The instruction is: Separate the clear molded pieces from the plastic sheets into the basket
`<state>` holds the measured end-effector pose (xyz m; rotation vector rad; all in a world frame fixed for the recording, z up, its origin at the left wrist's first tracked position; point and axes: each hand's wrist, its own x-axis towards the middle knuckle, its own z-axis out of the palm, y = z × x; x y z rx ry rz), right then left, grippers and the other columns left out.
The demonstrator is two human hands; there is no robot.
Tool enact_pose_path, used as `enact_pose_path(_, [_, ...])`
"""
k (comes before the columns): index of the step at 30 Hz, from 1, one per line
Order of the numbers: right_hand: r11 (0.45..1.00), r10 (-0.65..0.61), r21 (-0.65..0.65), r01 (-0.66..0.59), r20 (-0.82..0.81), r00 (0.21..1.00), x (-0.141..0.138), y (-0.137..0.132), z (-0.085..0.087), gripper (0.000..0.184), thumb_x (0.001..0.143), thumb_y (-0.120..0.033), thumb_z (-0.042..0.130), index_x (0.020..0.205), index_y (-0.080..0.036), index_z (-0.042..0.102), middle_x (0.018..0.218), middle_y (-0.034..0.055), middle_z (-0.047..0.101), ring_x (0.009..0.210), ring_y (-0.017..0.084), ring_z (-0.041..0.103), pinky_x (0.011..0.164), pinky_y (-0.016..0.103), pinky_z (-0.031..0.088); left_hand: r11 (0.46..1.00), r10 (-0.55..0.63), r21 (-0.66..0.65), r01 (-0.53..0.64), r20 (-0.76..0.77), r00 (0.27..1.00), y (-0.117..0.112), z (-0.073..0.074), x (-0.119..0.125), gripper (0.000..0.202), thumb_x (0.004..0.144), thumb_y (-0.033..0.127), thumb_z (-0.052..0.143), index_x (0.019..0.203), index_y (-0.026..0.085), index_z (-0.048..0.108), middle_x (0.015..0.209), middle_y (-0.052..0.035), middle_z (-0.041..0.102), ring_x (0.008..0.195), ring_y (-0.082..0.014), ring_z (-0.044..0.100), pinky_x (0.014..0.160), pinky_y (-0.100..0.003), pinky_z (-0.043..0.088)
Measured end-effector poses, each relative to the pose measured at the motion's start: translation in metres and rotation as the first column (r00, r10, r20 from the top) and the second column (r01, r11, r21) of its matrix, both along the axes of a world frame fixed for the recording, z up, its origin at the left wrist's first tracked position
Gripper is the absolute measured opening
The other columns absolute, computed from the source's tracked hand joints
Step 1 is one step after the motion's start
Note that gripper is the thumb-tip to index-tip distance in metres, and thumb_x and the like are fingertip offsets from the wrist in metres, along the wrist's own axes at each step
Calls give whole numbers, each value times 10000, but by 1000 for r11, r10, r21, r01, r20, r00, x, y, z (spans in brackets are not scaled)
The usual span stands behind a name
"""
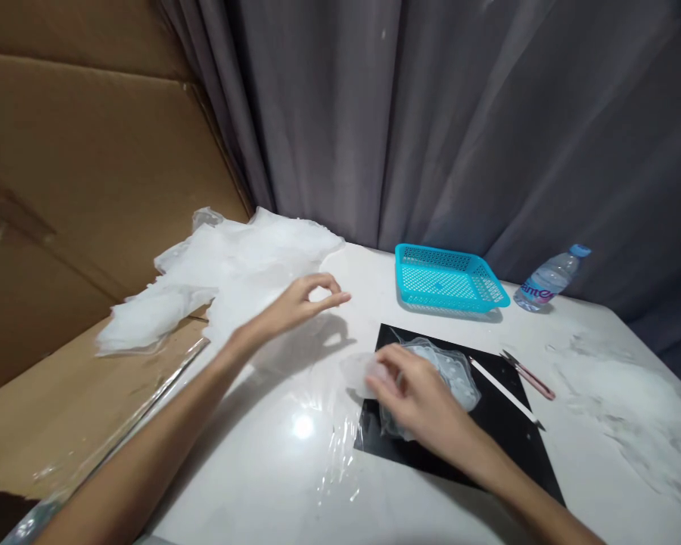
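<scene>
My left hand point(318, 297) hovers over the white table, thumb and index finger drawn together in a ring with nothing visible in the pinch. Between the fingertips of my right hand point(405, 382) is a small translucent white film piece point(356, 372), blurred and hanging past the left edge of a black mat point(431, 458). Beneath and behind that hand, several clear, wavy-edged film pieces point(459, 382) lie stacked on the mat, partly hidden. A white pen-like tool with a dark tip point(505, 393) rests across the mat's right side, near pink-handled tweezers or scissors point(530, 376).
A large pile of thin white sheets point(244, 253) spreads over the back left, beside cardboard point(79, 189). At the back stands a turquoise perforated basket point(451, 303), with a water bottle point(550, 280) to its right. A grey curtain point(329, 113) hangs behind the table point(250, 469).
</scene>
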<state>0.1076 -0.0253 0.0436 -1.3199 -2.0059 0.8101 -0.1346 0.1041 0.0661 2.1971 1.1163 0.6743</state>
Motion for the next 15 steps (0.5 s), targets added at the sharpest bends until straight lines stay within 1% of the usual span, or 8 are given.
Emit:
enact_pose_path(1, [999,-24,32,27,-80,996,17,-4,2,76,995,-264,608,964,-206,646,850,7,612,721,150,588,644,259,460,997,-10,-69,20,141,990,-14,1,19,482,1042,567,453,825,184,648,895,-59,690,917,-225,629,938,-361,468])
enact_pose_path(2, [999,-39,22,43,-141,989,32,-7,2,128,1011,-316,601,971,-214,667,878,15,608,728,148,587,622,252,468,989,-50,-122,85,263,963,-29,0,38,533,1076,556,368,822,182,651,877,-61,689,903,-216,636,934,-359,475])
enact_pose_path(3, [999,-53,-14,51,-203,978,45,-11,2,173,1016,-364,602,969,-221,687,900,20,604,710,142,590,583,245,474,968,-112,-172,181,351,930,-43,-2,56,538,1095,545,309,917,186,668,966,-72,704,970,-217,644,958,-362,476])
enact_pose_path(4, [996,-69,-69,52,-267,961,55,-14,1,208,1010,-407,612,966,-225,703,916,22,602,670,132,592,538,241,477,930,-192,-217,296,398,897,-57,-5,70,513,1092,558,316,1042,199,678,1069,-82,706,1014,-221,645,947,-362,490])
enact_pose_path(6, [981,-113,-191,39,-397,911,70,-21,-4,251,984,-461,649,947,-221,711,889,15,610,562,111,588,466,239,486,872,-217,-333,359,395,893,-78,-12,92,359,1021,556,555,1142,239,671,1086,-54,697,970,-204,652,863,-325,515])
enact_pose_path(9, [950,-187,-312,11,-537,823,80,-29,-10,284,964,-496,675,991,-213,681,708,-16,644,468,121,609,465,249,531,792,-86,-487,368,508,857,-93,-21,110,311,930,505,722,1043,218,684,901,-19,694,716,-159,652,654,-281,540])
enact_pose_path(12, [938,-236,-347,18,-600,765,87,-33,-15,319,949,-507,695,1045,-205,656,605,-22,672,453,142,642,482,251,546,736,48,-564,374,595,802,-95,-23,120,304,885,464,780,976,188,692,823,-29,725,683,-171,693,639,-288,587])
enact_pose_path(15, [941,-287,-327,91,-621,730,96,-35,-20,319,925,-494,726,999,-185,694,593,-11,673,472,139,641,497,250,550,713,68,-592,377,594,802,-93,-23,126,313,857,450,812,956,174,704,784,-44,764,639,-169,716,584,-256,587])
